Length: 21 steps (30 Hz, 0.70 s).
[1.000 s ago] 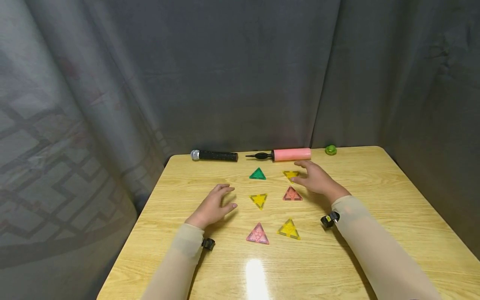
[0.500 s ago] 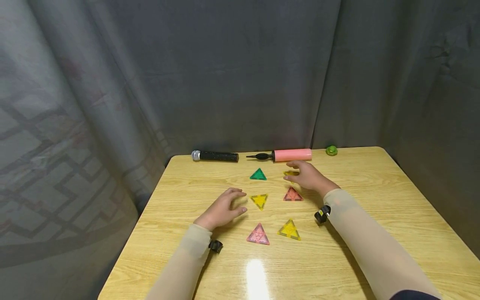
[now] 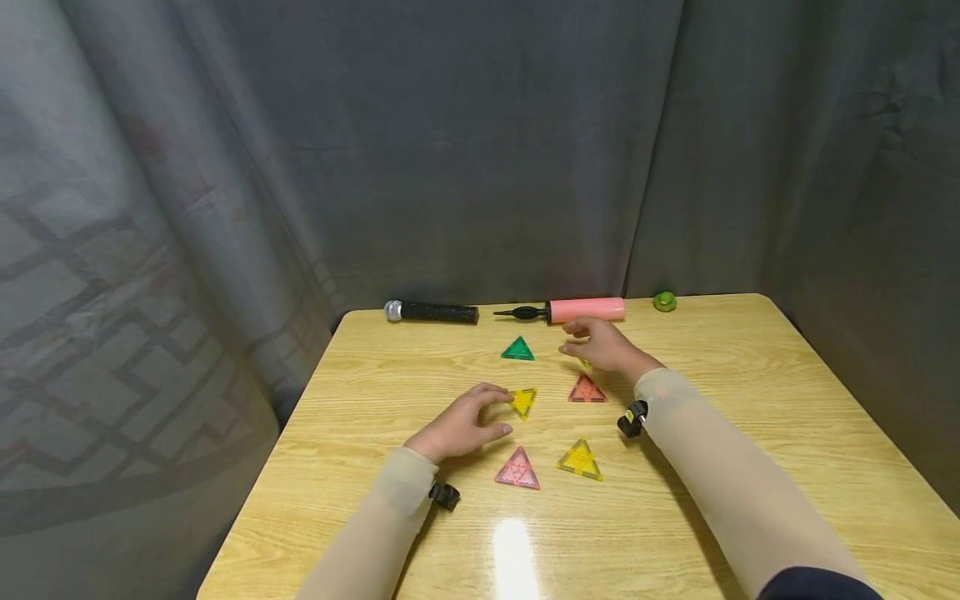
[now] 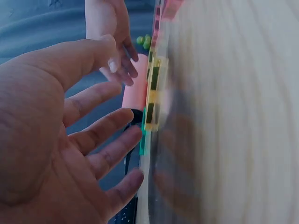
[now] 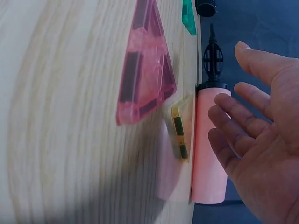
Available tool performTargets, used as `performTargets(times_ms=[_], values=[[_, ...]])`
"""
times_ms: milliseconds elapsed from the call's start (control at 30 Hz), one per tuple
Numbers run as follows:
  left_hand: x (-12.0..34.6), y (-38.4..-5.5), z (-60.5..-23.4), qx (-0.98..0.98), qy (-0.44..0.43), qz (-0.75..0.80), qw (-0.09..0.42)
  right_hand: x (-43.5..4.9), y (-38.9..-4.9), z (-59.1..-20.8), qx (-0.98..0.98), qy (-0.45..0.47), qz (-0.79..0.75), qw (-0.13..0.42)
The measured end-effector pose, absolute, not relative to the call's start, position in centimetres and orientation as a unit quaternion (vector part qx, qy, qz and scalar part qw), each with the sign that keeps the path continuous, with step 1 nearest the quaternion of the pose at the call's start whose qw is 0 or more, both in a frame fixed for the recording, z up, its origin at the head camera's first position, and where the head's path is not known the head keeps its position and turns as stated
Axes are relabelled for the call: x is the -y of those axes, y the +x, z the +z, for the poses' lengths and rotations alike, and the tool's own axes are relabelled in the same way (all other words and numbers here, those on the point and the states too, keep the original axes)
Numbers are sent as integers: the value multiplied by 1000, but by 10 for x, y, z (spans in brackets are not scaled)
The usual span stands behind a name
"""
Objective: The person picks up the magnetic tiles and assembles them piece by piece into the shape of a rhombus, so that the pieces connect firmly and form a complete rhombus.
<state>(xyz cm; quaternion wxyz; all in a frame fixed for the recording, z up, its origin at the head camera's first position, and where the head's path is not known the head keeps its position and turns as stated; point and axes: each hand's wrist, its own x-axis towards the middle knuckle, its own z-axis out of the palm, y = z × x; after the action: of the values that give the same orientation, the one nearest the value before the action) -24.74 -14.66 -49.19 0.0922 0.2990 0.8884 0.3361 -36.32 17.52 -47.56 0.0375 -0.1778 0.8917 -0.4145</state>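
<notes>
My left hand [image 3: 467, 423] hovers above the table beside the middle yellow triangular magnetic tile [image 3: 523, 403], fingers spread and relaxed, holding nothing. In the left wrist view that yellow tile [image 4: 152, 95] lies just past the fingertips. Farther back, my right hand [image 3: 606, 346] hangs over the rear yellow tile [image 3: 585, 363] and hides most of it. The right wrist view shows this yellow tile [image 5: 179, 133] flat on the table, apart from the loosely bent fingers. A red triangular tile [image 3: 587, 389] lies just in front of the right hand.
A green triangle tile [image 3: 517, 349] lies at the back. Nearer are a pink tile [image 3: 517, 470] and another yellow tile [image 3: 580, 460]. Along the rear edge of the table [image 3: 360, 375] rest a black microphone [image 3: 438, 312], a pink hand pump [image 3: 588, 310] and a small green object [image 3: 664, 301].
My left hand has moved right, up to the middle yellow tile. My right hand has shifted left, covering more of the rear yellow tile. The tiles stay in place.
</notes>
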Motion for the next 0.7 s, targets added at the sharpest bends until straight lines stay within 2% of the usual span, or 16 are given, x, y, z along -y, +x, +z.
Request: performTargets(times_ms=[267,700], values=[[139,-252,-496,-888,326,313,88,-168,-365,-474,-888,-181,-420,50],[138,-250,-498,-911,314,254,85,-158,-368,-476,-887,-178,-421,61]])
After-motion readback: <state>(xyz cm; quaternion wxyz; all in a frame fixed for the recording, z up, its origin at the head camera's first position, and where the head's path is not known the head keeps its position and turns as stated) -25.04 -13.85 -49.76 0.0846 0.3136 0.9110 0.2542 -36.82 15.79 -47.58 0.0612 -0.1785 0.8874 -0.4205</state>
